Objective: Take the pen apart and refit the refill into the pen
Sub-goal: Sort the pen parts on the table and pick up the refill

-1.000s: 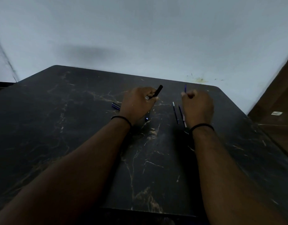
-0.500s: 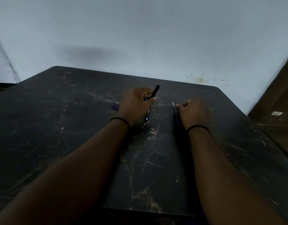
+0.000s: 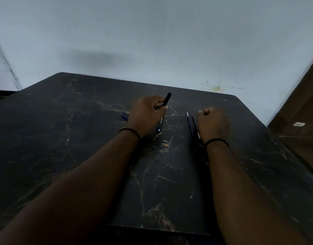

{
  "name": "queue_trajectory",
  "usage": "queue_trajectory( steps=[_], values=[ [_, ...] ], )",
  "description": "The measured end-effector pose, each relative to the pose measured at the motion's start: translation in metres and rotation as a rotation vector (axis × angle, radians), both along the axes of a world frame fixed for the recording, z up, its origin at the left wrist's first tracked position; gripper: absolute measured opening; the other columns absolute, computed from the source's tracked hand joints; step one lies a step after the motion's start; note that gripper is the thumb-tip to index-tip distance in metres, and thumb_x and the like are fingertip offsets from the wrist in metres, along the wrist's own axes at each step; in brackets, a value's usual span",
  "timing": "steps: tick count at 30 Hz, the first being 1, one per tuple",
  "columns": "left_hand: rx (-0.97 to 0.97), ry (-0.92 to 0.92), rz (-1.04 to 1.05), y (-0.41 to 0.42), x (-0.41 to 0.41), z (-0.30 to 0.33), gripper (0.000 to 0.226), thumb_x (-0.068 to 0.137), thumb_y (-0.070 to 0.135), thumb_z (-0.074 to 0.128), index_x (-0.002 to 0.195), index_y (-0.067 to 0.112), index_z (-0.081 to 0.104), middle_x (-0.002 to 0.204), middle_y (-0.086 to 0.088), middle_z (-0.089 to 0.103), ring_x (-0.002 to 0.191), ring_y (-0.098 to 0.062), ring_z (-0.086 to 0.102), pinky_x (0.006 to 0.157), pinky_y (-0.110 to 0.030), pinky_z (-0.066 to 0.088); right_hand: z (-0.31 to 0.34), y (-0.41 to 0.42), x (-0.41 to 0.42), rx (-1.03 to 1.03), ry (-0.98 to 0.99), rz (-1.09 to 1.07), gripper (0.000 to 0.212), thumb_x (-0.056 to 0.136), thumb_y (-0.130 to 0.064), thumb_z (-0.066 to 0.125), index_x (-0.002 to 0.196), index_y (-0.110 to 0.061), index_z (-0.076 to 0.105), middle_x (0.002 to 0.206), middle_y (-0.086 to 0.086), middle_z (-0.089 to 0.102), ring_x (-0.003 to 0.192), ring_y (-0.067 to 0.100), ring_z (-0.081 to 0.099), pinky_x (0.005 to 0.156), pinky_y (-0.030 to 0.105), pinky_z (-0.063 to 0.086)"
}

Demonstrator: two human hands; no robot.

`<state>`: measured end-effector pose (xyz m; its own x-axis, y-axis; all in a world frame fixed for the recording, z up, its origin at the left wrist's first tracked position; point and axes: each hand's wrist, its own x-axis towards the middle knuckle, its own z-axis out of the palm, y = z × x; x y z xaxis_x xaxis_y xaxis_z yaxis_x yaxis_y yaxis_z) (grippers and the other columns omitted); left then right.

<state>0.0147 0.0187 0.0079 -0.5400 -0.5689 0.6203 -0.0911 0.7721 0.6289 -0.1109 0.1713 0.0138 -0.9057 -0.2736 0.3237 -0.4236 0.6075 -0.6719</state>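
My left hand (image 3: 146,115) is closed around a black pen barrel (image 3: 166,99) whose end sticks up past the fingers. Under that hand a dark pen (image 3: 159,129) lies on the table, its blue tip pointing toward me. A blue cap piece (image 3: 124,116) rests just left of the left hand. My right hand (image 3: 213,124) is curled into a fist on the table, and nothing shows in it. Two thin refills (image 3: 191,123) lie side by side just left of the right hand.
The black marble-patterned table (image 3: 81,138) runs back to a pale wall (image 3: 152,41). Its right edge drops beside a brown wooden surface (image 3: 300,121). Both wrists wear thin black bands.
My right hand came down from holding a refill upright to the table beside the refills, then its fingers drew back right into a fist. The left hand barely moved.
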Motion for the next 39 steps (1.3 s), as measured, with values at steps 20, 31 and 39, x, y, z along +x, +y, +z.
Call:
queue_trajectory(
  steps=[20, 31, 39],
  values=[
    [0.036, 0.016, 0.014, 0.002, 0.003, 0.0, 0.019, 0.082, 0.026, 0.075, 0.1, 0.02, 0.075, 0.088, 0.007, 0.075, 0.078, -0.004, 0.069, 0.073, -0.035, 0.061, -0.001, 0.027, -0.027, 0.232, -0.103, -0.365, 0.05, 0.095, -0.03, 0.054, 0.137, -0.003, 0.049, 0.147, 0.024, 0.041, 0.136, 0.042, 0.038, 0.111, 0.049, 0.026],
    [0.031, 0.0, 0.002, 0.001, 0.003, 0.001, 0.023, 0.083, 0.026, 0.074, 0.105, 0.021, 0.074, 0.094, 0.006, 0.075, 0.078, 0.005, 0.065, 0.075, -0.023, 0.058, -0.008, 0.002, -0.017, 0.124, -0.057, 0.059, 0.023, 0.095, -0.01, 0.057, 0.112, -0.008, 0.072, 0.12, 0.018, 0.068, 0.112, 0.037, 0.063, 0.089, 0.033, 0.048],
    [0.021, 0.021, 0.001, 0.0, 0.002, 0.0, 0.021, 0.082, 0.025, 0.075, 0.102, 0.02, 0.075, 0.09, 0.009, 0.074, 0.071, 0.014, 0.059, 0.071, -0.012, 0.052, -0.014, -0.005, -0.017, -0.001, -0.115, 0.053, 0.021, 0.094, -0.015, 0.062, 0.111, -0.018, 0.073, 0.117, 0.008, 0.071, 0.109, 0.028, 0.065, 0.087, 0.028, 0.047]
  ],
)
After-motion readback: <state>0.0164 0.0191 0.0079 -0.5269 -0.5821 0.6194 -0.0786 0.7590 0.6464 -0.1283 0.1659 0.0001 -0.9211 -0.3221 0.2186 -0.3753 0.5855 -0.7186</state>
